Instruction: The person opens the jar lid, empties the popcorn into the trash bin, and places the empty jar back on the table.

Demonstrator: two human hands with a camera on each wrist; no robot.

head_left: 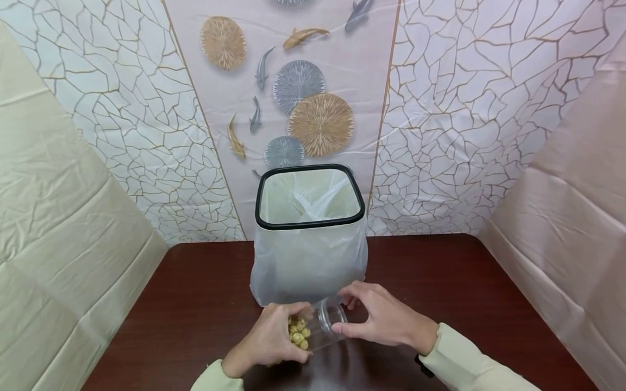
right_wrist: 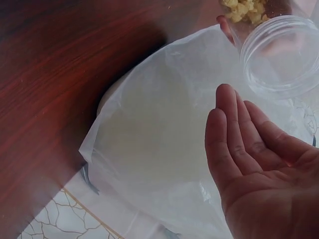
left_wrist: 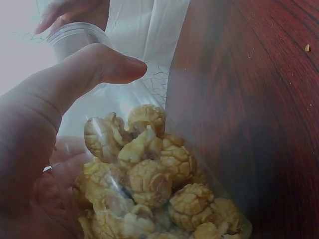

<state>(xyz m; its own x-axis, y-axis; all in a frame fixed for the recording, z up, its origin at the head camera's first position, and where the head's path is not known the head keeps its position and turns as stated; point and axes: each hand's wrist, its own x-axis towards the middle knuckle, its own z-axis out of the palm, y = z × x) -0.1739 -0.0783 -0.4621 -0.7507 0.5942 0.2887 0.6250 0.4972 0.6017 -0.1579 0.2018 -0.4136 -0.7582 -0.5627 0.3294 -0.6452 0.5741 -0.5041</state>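
A clear jar (head_left: 317,332) lies tilted low in front of the bin, its round mouth end toward the right. Yellow popcorn (left_wrist: 149,181) gathers at its bottom end. My left hand (head_left: 275,332) grips the jar's bottom part, thumb on the near side in the head view. Beside the jar's clear rim (right_wrist: 247,74) is my right hand (head_left: 383,317), thumb and fingers spread around that end. In the right wrist view its fingers (right_wrist: 238,137) are nearly straight and apart from the rim. Whether a clear lid covers the mouth is hard to tell.
Just behind the hands stands a bin with a black rim (head_left: 310,225), lined with a white translucent bag (head_left: 308,266). The dark red-brown table (head_left: 195,304) extends to both sides. A small crumb (left_wrist: 307,48) lies on it. Patterned cloth hangs behind.
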